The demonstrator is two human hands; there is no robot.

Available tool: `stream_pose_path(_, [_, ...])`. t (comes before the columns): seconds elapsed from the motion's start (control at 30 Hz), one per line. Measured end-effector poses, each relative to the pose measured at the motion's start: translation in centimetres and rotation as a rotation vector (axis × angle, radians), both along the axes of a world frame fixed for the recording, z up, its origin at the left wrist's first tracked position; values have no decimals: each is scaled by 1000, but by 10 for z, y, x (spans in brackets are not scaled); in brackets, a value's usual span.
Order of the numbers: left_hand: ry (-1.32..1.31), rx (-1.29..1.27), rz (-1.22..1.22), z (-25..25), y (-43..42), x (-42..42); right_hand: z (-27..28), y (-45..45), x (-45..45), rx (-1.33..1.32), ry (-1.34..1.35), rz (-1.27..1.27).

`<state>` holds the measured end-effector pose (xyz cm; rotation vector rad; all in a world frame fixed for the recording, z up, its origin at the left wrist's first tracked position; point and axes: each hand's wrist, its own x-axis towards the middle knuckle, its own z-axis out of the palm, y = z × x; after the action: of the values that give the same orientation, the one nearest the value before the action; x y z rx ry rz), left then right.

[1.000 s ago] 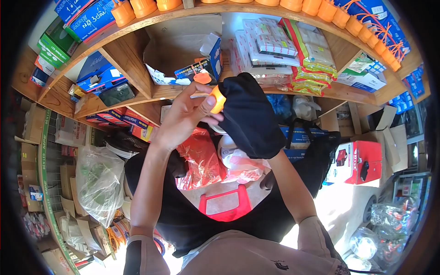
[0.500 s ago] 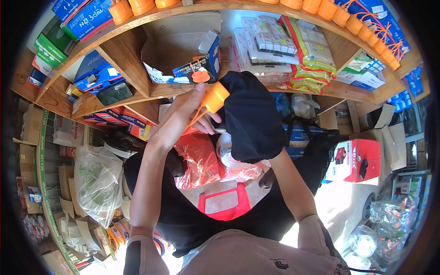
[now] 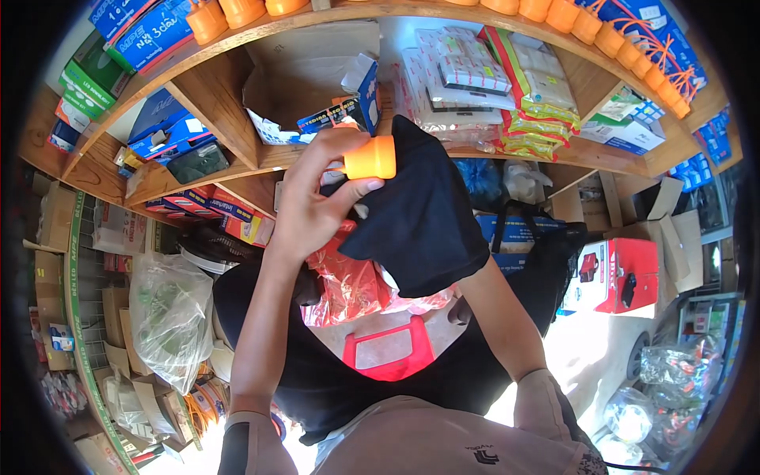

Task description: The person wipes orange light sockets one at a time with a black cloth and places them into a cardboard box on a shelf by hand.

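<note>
Left hand (image 3: 317, 206), raised on an upright forearm, pinches the orange socket (image 3: 370, 158); right arm (image 3: 503, 324) angles up into black cloth (image 3: 427, 222), grip hidden.

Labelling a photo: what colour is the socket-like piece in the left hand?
The piece is plain bright orange, clearest in the head view.

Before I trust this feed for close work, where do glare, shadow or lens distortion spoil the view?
Head view: the lens bows the shelf edge and blackens the corners; glare washes out the floor at right; the black cloth is so dark that its folds barely read; the orange fitting shows clearly.
</note>
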<state>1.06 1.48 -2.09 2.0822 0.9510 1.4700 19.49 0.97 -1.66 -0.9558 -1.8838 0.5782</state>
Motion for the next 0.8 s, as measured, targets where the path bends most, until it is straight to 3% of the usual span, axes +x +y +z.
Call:
stream_pose_path(0.03, [-271, -244, -130, 0, 0, -1, -12, 3, 3, -53, 101, 81])
stream_pose_path(0.07, [-351, -446, -259, 7, -1, -12, -21, 6, 4, -107, 204, 162])
stream_pose_path(0.2, [-587, -519, -256, 11, 3, -15, -25, 3, 8, -200, 204, 187])
stream_pose_path(0.27, [-673, -711, -524, 6, 5, -22, -26, 0, 10, -263, 201, 192])
stream_pose_path(0.4, [-606, -955, -301, 17, -5, -13, -29, -7, 14, -404, 194, 201])
stream_pose_path(0.53, [-187, -726, -102, 16, -7, -5, -29, -13, 16, -475, 182, 233])
stream_pose_path(0.6, [-197, -692, -62, 16, -9, 0, -29, -15, 17, -512, 177, 242])
stream_pose_path(0.67, [132, -198, -13, 7, -2, -5, -28, -10, 15, -527, 180, 248])
stream_pose_path(0.77, [307, -37, -31, 12, 0, -16, -24, 8, 7, -1, 122, 172])
stream_pose_path(0.8, [425, 21, -2, 15, -1, -18, -21, 9, 8, 2, 121, 179])
